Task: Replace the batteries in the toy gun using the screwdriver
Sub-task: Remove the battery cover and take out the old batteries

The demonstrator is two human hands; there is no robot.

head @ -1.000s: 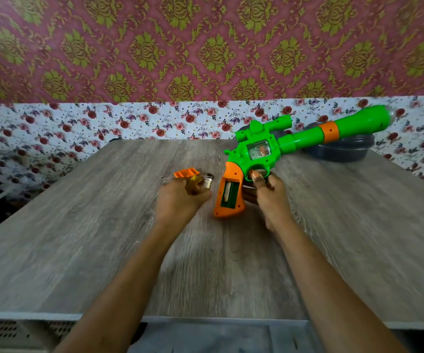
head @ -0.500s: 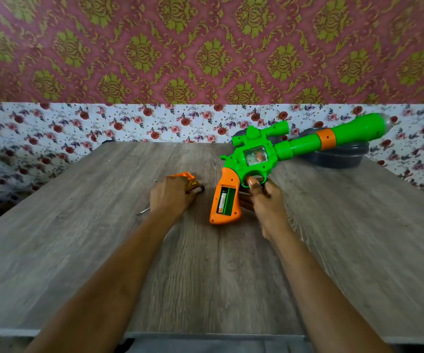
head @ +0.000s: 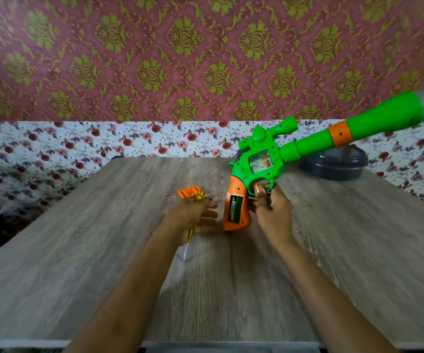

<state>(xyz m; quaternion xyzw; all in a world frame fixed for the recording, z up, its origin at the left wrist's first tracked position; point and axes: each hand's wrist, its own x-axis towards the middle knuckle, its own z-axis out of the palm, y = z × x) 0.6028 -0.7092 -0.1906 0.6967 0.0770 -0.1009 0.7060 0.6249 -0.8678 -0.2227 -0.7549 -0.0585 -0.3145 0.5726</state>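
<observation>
The toy gun (head: 264, 161) is green with an orange grip, and its barrel points up to the right. My right hand (head: 269, 212) grips it at the trigger guard, with the butt just above the table. The battery compartment (head: 235, 208) in the grip is open, and a battery shows inside. My left hand (head: 193, 215) holds the yellow-handled screwdriver (head: 191, 231) just left of the grip, its blurred shaft pointing toward me. The orange battery cover (head: 188, 192) lies on the table beyond my left hand.
The wooden table (head: 104, 250) reaches to the papered wall. A dark round lidded container (head: 333, 164) stands at the back right, under the barrel. A dark object sits off the table's left edge.
My left hand went down to the table and came up holding the screwdriver. The orange cover now lies on the table. The gun has tilted a little more upright.
</observation>
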